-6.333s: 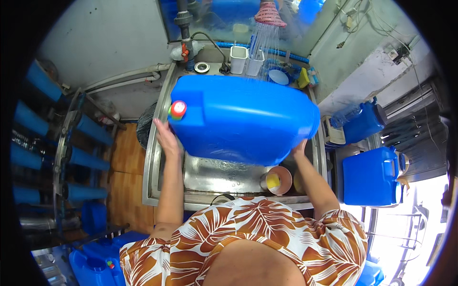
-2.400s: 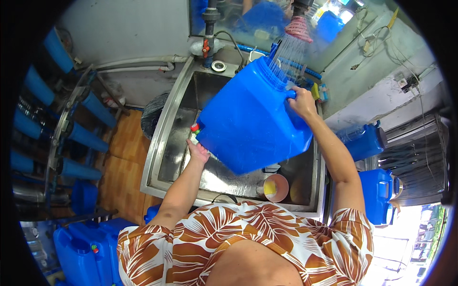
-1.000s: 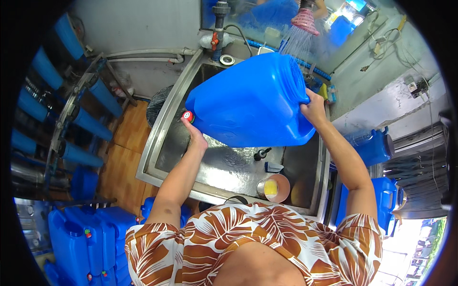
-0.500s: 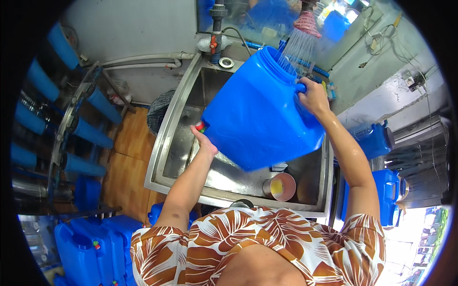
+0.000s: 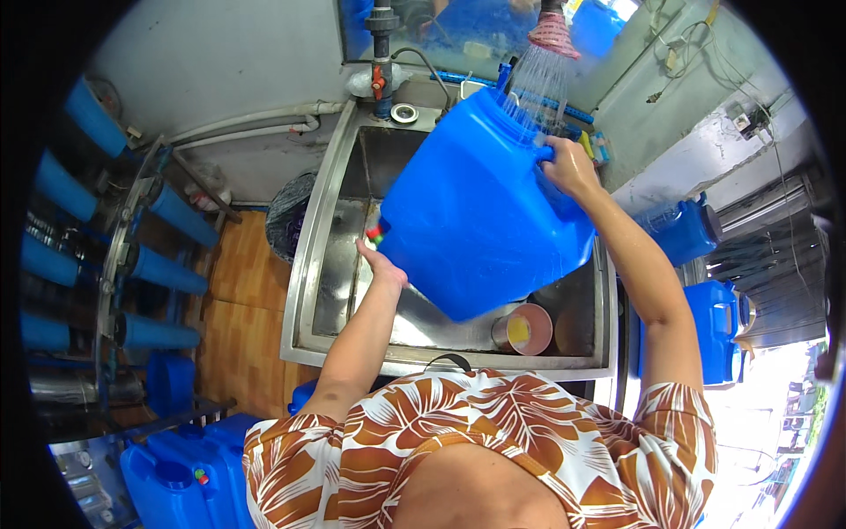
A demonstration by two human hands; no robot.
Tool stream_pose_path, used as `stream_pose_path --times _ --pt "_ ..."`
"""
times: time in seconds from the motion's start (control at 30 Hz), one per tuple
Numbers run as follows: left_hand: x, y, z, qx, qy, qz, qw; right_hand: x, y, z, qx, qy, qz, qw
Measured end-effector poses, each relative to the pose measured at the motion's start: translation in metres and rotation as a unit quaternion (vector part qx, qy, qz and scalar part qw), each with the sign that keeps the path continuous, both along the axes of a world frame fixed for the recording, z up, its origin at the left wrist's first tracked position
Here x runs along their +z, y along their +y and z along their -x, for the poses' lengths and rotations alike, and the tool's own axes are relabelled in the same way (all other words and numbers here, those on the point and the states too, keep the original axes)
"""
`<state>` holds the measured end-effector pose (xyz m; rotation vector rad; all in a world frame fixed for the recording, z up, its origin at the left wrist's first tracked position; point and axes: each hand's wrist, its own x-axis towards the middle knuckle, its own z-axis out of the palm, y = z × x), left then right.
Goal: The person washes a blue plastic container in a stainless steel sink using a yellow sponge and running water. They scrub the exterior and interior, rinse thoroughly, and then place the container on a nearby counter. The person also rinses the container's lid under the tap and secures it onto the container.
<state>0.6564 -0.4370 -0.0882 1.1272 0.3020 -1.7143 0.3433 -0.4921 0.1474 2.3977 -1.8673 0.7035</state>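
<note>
A large blue water jug (image 5: 476,207) is tilted over the sink, its wide round mouth beneath a shower head (image 5: 554,35) wrapped in pink cloth. Water sprays from the head into and around the mouth. My right hand (image 5: 571,165) is closed around the jug's handle near the mouth. Against the lower left side of the jug, my left hand (image 5: 385,266) supports it; the thumb shows and the other fingers are mostly hidden under the jug. Just above that thumb, a small red and green tap (image 5: 375,235) sticks out of the jug.
A steel sink (image 5: 310,291) lies below, with a pinkish pail (image 5: 535,330) holding something yellow. A pipe with a red-handled valve (image 5: 378,82) rises behind. Filter housings (image 5: 172,269) line the left; more blue jugs (image 5: 167,480) stand lower left and at right (image 5: 712,331).
The view has shifted slightly. The jug is turned a little more upright under the spray, with both hands still on it. Water keeps running.
</note>
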Motion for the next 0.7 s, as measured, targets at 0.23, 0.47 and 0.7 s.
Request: stream_pose_path --times 0.23,0.47,0.7 --pt "-0.002 -0.002 0.005 0.096 -0.025 0.103 0.990 -0.005 -0.002 0.005 -0.058 -0.025 -0.051 0.997" --pt "-0.012 0.005 0.007 0.122 -0.091 0.141 0.978 -0.001 0.007 0.008 -0.007 -0.067 -0.103 0.992" --pt "-0.069 0.002 -0.009 0.128 0.001 -0.037 0.991 -0.007 -0.003 0.009 0.089 0.035 -0.012 0.995"
